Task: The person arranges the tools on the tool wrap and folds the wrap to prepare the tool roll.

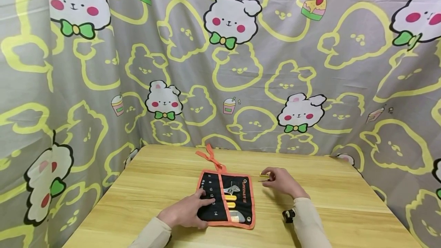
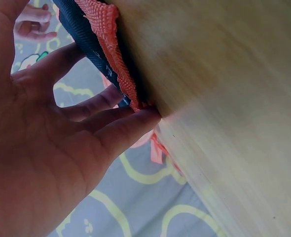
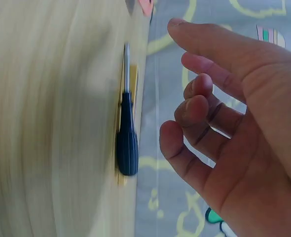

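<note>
A black tool roll with orange trim lies unfolded on the table, its left pockets marked with numbers. My left hand rests on its left side, fingers spread over the pockets; in the left wrist view fingertips touch the orange edge. An adjustable wrench, yellow-handled tools and a grey tool with a rounded end sit in the right pockets. My right hand, its fingers loosely bent and holding nothing, is just above a dark-handled screwdriver. A yellow item lies beside the screwdriver on the table.
Orange tie straps stretch from the roll's top edge toward the back of the wooden table. A grey curtain with cartoon rabbits hangs behind the table and along its sides.
</note>
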`<move>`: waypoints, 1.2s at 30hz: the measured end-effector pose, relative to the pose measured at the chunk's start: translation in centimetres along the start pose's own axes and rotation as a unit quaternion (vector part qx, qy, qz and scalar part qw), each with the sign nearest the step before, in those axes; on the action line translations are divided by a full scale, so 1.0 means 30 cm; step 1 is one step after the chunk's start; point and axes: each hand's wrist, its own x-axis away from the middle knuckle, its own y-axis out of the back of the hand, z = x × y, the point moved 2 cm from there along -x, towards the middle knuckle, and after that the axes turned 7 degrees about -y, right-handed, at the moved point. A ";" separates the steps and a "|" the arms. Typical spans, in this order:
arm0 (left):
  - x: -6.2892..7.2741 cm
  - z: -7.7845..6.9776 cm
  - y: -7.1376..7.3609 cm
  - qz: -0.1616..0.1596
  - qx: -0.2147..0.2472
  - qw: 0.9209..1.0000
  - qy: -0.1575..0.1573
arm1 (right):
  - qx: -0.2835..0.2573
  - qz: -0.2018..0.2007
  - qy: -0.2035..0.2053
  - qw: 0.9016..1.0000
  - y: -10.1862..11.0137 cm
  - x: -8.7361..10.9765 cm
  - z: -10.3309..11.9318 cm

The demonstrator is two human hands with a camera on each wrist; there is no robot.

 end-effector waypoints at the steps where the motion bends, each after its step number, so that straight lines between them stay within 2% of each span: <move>1: 0.000 0.000 0.000 0.000 0.000 1.000 -0.001 | -0.003 -0.002 -0.004 1.000 0.008 0.004 -0.012; 9: -0.002 -0.002 0.000 -0.001 -0.007 1.000 -0.003 | -0.011 -0.030 -0.046 0.998 0.051 0.038 -0.109; 14: -0.002 -0.004 0.000 -0.001 -0.005 1.000 -0.001 | -0.014 -0.027 -0.059 0.998 0.059 0.049 -0.144; 23: -0.001 -0.005 0.006 0.001 -0.002 1.000 0.001 | -0.007 -0.011 -0.076 0.997 0.057 0.054 -0.169; 36: 0.002 -0.006 0.004 -0.003 -0.005 1.000 0.003 | 0.001 -0.023 -0.082 0.996 0.041 0.045 -0.176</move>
